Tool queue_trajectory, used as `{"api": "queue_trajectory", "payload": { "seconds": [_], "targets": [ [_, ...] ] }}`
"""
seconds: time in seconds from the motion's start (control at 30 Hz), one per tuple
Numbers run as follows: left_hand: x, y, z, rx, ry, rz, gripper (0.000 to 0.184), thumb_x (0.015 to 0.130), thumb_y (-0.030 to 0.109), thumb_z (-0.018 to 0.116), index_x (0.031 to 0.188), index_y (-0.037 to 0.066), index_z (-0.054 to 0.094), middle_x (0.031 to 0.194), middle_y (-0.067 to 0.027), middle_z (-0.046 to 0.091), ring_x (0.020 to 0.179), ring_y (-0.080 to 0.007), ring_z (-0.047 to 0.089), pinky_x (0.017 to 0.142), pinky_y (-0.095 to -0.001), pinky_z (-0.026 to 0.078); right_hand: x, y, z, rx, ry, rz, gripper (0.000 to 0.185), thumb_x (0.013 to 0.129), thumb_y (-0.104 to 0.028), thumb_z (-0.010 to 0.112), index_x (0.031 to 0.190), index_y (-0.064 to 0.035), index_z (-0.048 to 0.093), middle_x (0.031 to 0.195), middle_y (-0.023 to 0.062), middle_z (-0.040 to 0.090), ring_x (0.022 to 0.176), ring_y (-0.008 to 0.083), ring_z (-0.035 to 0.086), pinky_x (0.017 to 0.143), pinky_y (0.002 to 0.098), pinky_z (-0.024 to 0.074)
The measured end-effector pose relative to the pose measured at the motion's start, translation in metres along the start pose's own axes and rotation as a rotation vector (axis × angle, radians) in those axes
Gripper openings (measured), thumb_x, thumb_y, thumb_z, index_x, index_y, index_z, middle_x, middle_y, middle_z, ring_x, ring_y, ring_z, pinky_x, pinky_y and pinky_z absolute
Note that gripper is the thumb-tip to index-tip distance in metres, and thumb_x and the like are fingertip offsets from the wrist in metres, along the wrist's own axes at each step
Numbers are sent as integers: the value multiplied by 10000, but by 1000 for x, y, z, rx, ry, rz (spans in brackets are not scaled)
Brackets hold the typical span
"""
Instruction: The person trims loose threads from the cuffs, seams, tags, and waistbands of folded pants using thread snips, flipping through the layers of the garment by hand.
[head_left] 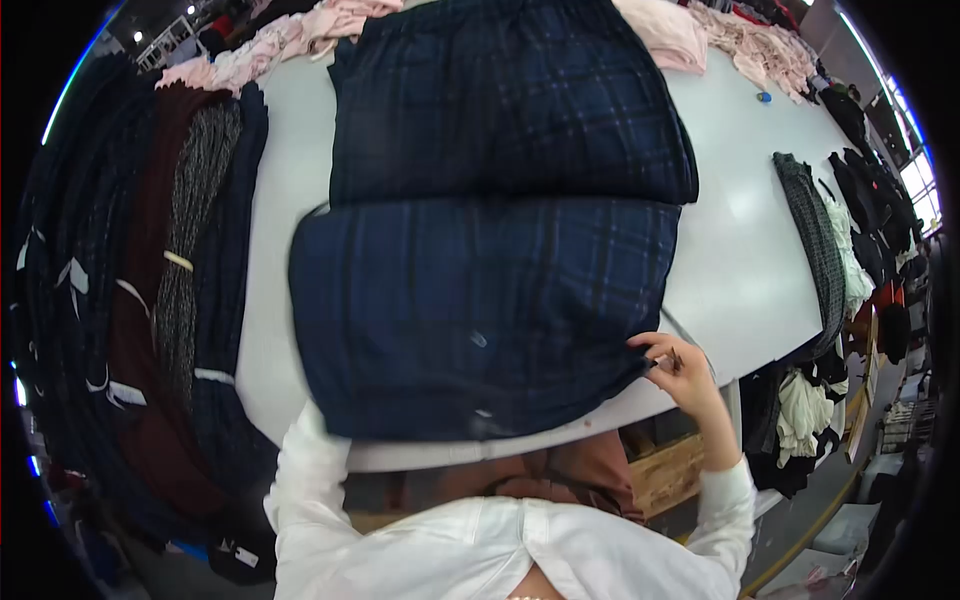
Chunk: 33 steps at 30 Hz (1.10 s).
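Dark blue plaid cloth (480, 290) lies across the white surface (745, 220), its lower part reaching the near edge. Right hand (680, 370) pinches the cloth's lower right edge; a small dark object (675, 358), unclear to me, shows at the fingers. Left hand hidden at the lower left corner; cannot tell its state. Long garments (185, 250) hang at left.

Navy plaid fabric (490, 280), white table (745, 250), maroon cloth (150, 270)
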<state>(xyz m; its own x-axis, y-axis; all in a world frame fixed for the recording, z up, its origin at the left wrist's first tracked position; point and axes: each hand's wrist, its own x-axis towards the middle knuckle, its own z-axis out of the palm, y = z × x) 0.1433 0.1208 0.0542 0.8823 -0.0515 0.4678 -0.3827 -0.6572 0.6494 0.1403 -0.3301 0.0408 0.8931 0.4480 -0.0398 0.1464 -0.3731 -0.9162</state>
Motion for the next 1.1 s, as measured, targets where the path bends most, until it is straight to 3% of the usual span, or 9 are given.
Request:
{"api": "queue_trajectory", "payload": {
  "seconds": [0.1, 0.23, 0.37, 0.53, 0.63, 0.73, 0.87, 1.03, 1.1],
  "targets": [
    [-126, 1, -28, -228, -20, -465, 547, 906, 208, 612, 1395, 45, 429, 1387, -173, 457, 1265, -284, 424, 1048, -405, 329, -68, 53, 40, -96, 540, 140, 156, 830, 59, 606, 957, -9, 667, 1217, 45, 624, 537, -2, 362, 483, 198, 323],
    [-198, 20, -5, -669, 74, -863, 450, 976, 229, 557, 1354, 1, 469, 1324, -150, 546, 1188, -246, 529, 998, -349, 412, -94, 75, 75, 97, 801, 316, 171, 921, -125, 663, 975, 34, 628, 789, 18, 604, 693, 46, 505, 613, 201, 416],
    [-168, 41, 20, -82, 173, -704, 285, 938, 113, 625, 1161, -46, 546, 1133, -88, 636, 991, -164, 600, 882, -312, 475, -80, 49, 78, -158, 592, 302, 252, 873, -150, 719, 1006, 43, 628, 850, 69, 660, 750, 96, 566, 685, 250, 466],
    [-204, 61, 22, -608, 292, -757, 229, 916, 22, 583, 1134, -30, 538, 1014, -98, 661, 926, -142, 606, 823, -308, 489, -120, 68, 60, 540, 540, 307, 224, 870, -15, 668, 1083, 43, 624, 1034, 74, 679, 841, 108, 612, 779, 265, 493],
    [-208, 68, 20, 191, -43, -768, 363, 829, 48, 679, 1158, -9, 538, 1073, -180, 629, 951, -335, 613, 867, -396, 481, -128, 96, 78, 455, 577, 314, 218, 877, -19, 667, 1082, 40, 621, 1032, 73, 673, 871, 100, 614, 815, 257, 492],
    [-164, 104, 30, 523, 235, -269, 441, 775, 60, 715, 1175, 6, 539, 1092, -181, 604, 1022, -382, 564, 900, -440, 454, -121, 80, 78, 595, 581, 284, 223, 893, -37, 659, 1099, 35, 614, 1025, 78, 675, 894, 116, 633, 833, 262, 504],
    [-114, 158, 80, -168, -375, 167, 575, 704, 184, 801, 1211, 32, 577, 1229, -179, 574, 1094, -349, 565, 914, -412, 459, -95, 10, 87, 767, 529, 233, 275, 893, -35, 662, 1146, 39, 582, 1064, 85, 663, 918, 120, 636, 830, 269, 522],
    [-102, 184, 166, -335, -264, 151, 566, 647, 49, 743, 1183, -46, 590, 1144, -208, 630, 1032, -357, 623, 877, -417, 506, -88, -16, 93, 972, 506, 81, 354, 837, -9, 708, 1155, 52, 565, 1107, 86, 638, 771, 60, 601, 678, 198, 490],
    [-99, 180, 169, -341, -218, 181, 512, 665, 58, 748, 1146, -50, 611, 1100, -202, 650, 986, -354, 642, 848, -412, 519, -93, -19, 88, 660, 445, -116, 415, 783, 20, 738, 1160, 61, 568, 1160, 104, 617, 651, 26, 525, 584, 178, 426]
  ]
}}
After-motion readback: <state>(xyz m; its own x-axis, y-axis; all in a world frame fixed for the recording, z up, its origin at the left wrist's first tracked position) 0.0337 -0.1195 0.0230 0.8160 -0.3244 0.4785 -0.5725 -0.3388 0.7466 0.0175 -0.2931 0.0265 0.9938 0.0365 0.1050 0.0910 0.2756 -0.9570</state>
